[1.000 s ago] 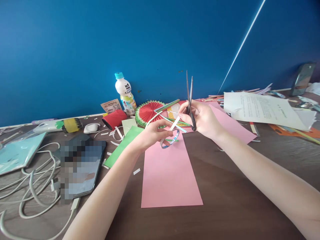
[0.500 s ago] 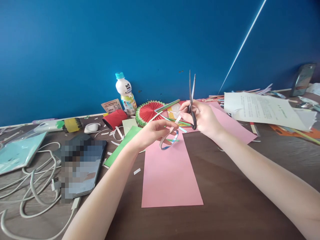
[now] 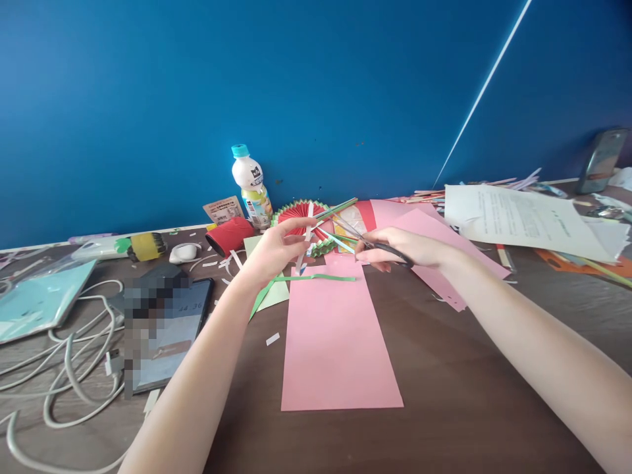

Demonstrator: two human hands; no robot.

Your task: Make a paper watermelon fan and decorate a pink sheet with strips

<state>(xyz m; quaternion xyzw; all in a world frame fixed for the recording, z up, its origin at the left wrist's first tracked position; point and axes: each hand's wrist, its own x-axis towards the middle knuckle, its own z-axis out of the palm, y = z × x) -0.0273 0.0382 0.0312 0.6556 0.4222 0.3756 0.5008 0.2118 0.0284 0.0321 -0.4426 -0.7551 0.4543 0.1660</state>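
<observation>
My left hand (image 3: 276, 253) pinches a roll of white tape (image 3: 300, 262) with a thin ring, seen nearly edge-on; its white strip stands up past the fingertips. In my right hand (image 3: 390, 249) is a pair of scissors (image 3: 396, 254) with black handles, the blades pointing left towards the tape. Whether the blades touch it I cannot tell. Below both hands lies a long pink sheet of paper (image 3: 340, 349), with a narrow green strip (image 3: 326, 277) across its upper end. Behind the hands is a pleated red and green paper fan (image 3: 291, 214).
A bottle (image 3: 254, 194) stands by the wall beside a red tube (image 3: 232, 236). A phone (image 3: 172, 342) and white cables (image 3: 69, 368) lie left. More pink paper (image 3: 429, 237) and a printed sheet (image 3: 523, 224) are at right. White scraps (image 3: 272, 339) dot the table.
The scissors have swung down from upright to point left, towards the tape. My left hand has shifted slightly left and up, turning the tape roll more edge-on.
</observation>
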